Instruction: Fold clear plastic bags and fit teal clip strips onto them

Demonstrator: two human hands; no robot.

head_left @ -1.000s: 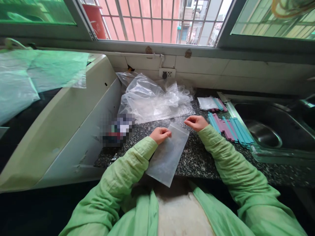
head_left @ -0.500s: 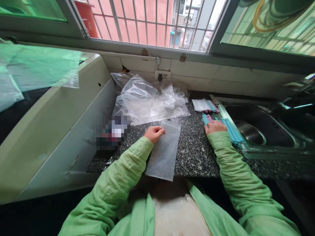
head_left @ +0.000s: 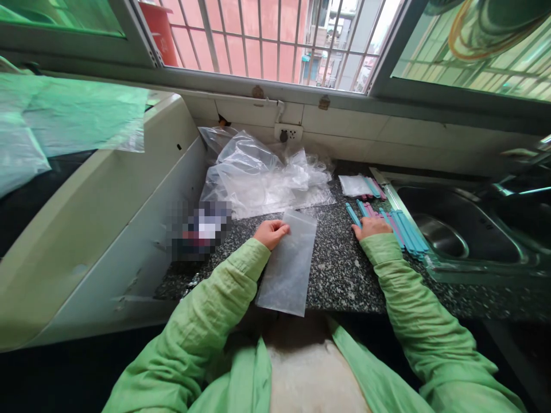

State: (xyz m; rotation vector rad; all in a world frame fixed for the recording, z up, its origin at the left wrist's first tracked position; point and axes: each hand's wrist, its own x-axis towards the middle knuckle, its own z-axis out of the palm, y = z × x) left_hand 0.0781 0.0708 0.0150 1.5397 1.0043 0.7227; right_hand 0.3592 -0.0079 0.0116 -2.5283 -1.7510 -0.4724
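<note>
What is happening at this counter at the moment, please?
A person is handling flat plastic things with bare hands. The left hand pinches a translucent bag near its top, at the counter's near edge. The right hand is down at the teal and pink strips beside the sink; whether it grips one is hard to tell. Crumpled clear plastic lies farther back, by the wall.

From the bag (head_left: 289, 267), sheeting (head_left: 258, 189) lies on the counter (head_left: 340, 261) at twelve o'clock; strips (head_left: 407, 230) at two; the sink (head_left: 491, 221) (just past them) toward three.
</note>
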